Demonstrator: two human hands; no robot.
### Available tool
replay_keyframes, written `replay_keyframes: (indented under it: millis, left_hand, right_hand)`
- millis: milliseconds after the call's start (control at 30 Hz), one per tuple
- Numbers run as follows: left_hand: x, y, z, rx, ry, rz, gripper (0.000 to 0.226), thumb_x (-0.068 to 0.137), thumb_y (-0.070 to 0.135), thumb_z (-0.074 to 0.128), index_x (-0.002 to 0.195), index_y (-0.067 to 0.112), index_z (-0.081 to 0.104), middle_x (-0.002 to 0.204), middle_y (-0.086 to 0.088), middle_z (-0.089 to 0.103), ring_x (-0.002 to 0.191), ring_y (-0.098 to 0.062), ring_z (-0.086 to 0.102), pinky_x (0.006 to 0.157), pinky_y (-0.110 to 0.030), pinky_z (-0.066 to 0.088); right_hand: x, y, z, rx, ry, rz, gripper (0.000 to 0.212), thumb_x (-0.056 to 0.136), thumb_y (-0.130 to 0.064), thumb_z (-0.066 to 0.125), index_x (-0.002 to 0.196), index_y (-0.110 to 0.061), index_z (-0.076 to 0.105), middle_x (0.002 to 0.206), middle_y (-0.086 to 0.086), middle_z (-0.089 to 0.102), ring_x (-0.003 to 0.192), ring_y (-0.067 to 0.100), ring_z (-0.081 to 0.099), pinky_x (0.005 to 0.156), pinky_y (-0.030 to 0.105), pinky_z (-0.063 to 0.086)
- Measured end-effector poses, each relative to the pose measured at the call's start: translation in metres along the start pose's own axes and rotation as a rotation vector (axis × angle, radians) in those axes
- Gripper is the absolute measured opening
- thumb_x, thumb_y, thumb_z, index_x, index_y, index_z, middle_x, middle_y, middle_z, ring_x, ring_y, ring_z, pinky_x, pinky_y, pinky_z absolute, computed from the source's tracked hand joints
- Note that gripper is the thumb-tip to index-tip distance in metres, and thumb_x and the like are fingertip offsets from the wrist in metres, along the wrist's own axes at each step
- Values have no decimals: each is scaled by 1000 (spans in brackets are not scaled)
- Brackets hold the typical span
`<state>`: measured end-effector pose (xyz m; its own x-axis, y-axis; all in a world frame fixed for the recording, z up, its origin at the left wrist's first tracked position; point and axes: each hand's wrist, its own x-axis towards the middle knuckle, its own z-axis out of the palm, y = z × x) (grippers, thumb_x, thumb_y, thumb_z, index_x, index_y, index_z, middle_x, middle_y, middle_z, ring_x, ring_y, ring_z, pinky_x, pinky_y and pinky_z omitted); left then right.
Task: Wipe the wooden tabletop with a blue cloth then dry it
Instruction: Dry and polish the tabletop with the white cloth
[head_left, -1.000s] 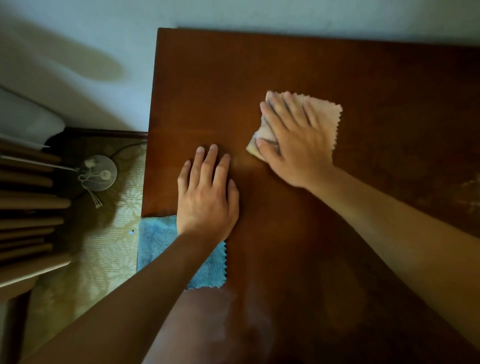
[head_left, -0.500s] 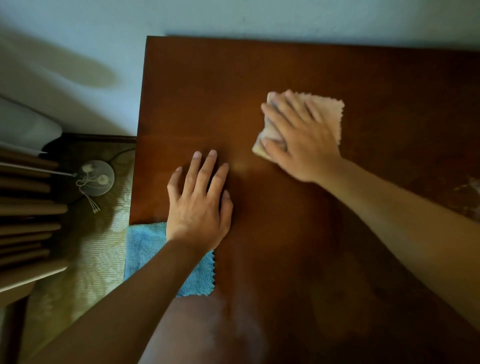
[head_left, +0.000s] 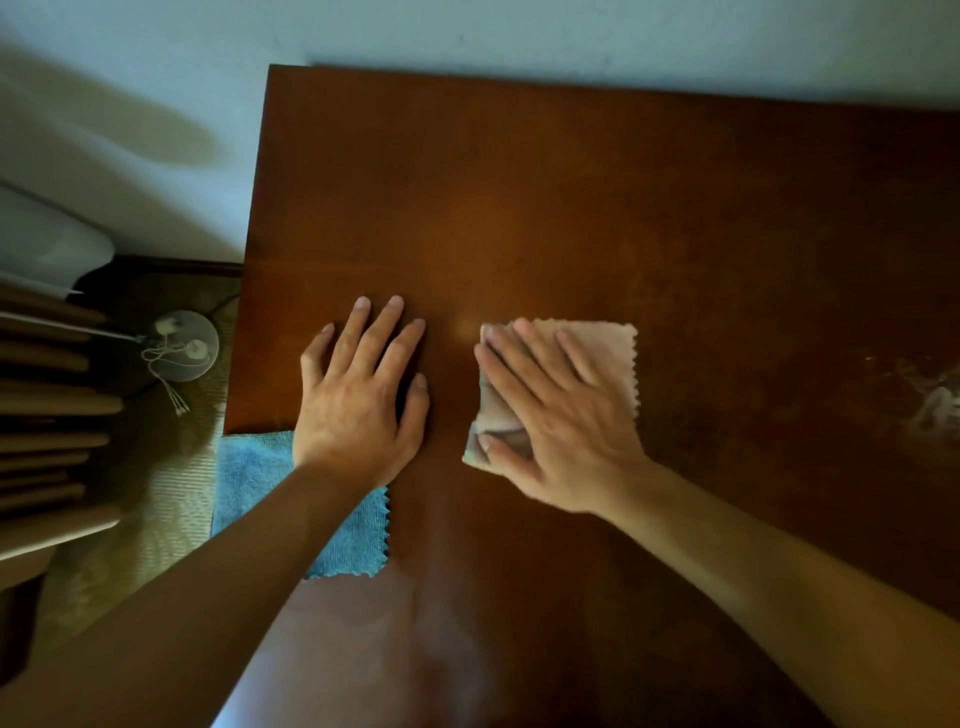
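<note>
Slid nearer since half a second ago: pink cloth (head_left: 602, 353) and right hand (head_left: 558, 421), earlier farther up the wooden tabletop (head_left: 571, 208), now level with the left hand (head_left: 361, 400) and just beside it, a strip of bare wood between. Pressed flat on the pink cloth, right fingers straight and spread, thumb over the cloth's near left corner; no curl, no pinch. Covered mostly by the palm, with the far right part of the cloth showing past the fingertips. Folded, soft and napped, with a zigzag-cut right edge.

Laid flat on bare wood, left hand with straight fingers slightly fanned, holding nothing. Partly under the left wrist and forearm, blue cloth (head_left: 249, 483) at the tabletop's left edge, hanging a little over it; not gripped. Terry-like weave, pinked zigzag border along its right and near sides.

Smooth reddish-brown wood, dimly glossy, with a pale smeared patch (head_left: 930, 405) at far right and a dull sheen toward the near edge. Off to the left, below table level, a round pale disc with cords (head_left: 179, 345) on a woven mat (head_left: 156, 478).
</note>
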<state>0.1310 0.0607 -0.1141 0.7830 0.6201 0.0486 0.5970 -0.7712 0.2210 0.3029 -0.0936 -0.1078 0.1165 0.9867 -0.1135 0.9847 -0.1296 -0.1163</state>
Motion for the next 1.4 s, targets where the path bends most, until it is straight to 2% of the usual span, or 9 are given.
replay_keyframes:
  millis: [233, 367, 467, 600, 733, 867, 1000, 1267, 1400]
  left_hand:
    - [0, 0, 1, -7, 9, -4, 52, 99, 39, 39, 146, 18, 47, 158, -6, 39, 151, -27, 24, 119, -51, 21]
    - [-1, 0, 1, 0, 12, -9, 52, 100, 39, 39, 147, 18, 47, 158, -5, 39, 152, -26, 24, 120, -50, 20]
    - [0, 1, 0, -1, 6, -13, 52, 100, 39, 39, 147, 18, 48, 158, -5, 39, 151, -25, 25, 120, -49, 20]
    - [0, 1, -1, 2, 2, -18, 53, 99, 39, 39, 147, 17, 48, 158, -6, 39, 151, -26, 25, 119, -50, 21]
    - [0, 1, -1, 9, 6, -12, 53, 98, 39, 40, 146, 18, 48, 158, -6, 39, 151, -26, 27, 119, -49, 21]
    - [0, 0, -1, 14, 13, -10, 53, 99, 39, 40, 147, 18, 47, 158, -6, 39, 151, -26, 27, 118, -49, 22]
    - [0, 2, -3, 11, 4, -12, 52, 100, 38, 39, 147, 18, 47, 158, -6, 39, 151, -26, 27, 119, -49, 21]
    - [0, 1, -5, -42, -12, -25, 49, 101, 33, 40, 148, 19, 47, 160, -4, 37, 152, -25, 24, 120, -46, 16]
    - [0, 0, -5, -41, -13, -13, 50, 101, 34, 40, 148, 19, 46, 160, -4, 36, 152, -26, 23, 121, -47, 15]
  right_hand:
    - [131, 97, -25, 30, 50, 298, 78, 98, -61, 22, 163, -19, 17, 172, 0, 12, 159, 22, 8, 129, 42, 4]
    - [165, 112, -31, 33, 7, 330, 77, 100, -62, 18, 164, -22, 9, 173, -2, 3, 159, 19, -1, 129, 42, 0]
    - [130, 80, -27, 51, 54, 295, 77, 99, -60, 16, 164, -20, 16, 173, 2, 10, 159, 23, 6, 129, 44, 4]
    - [37, 5, -1, 60, 91, 95, 73, 103, -57, 23, 162, -14, 26, 171, 6, 17, 159, 26, 11, 128, 50, 13]
    - [22, 4, 8, 13, 60, -42, 74, 102, -59, 31, 162, -16, 25, 171, 5, 17, 159, 25, 11, 128, 51, 14]
    - [77, 30, -4, -19, 53, 78, 73, 102, -60, 21, 163, -21, 20, 172, 2, 15, 159, 23, 8, 129, 47, 5]
    - [89, 26, -4, -11, 70, 176, 74, 101, -58, 22, 163, -18, 20, 172, 4, 13, 159, 24, 8, 129, 49, 6]
    - [-61, -102, 25, 87, 45, 64, 75, 101, -57, 35, 161, -12, 27, 171, 7, 14, 159, 27, 7, 128, 53, 10]
    - [-70, -102, 28, 42, 40, -38, 75, 99, -56, 38, 161, -15, 29, 170, 5, 20, 159, 26, 14, 127, 51, 15]
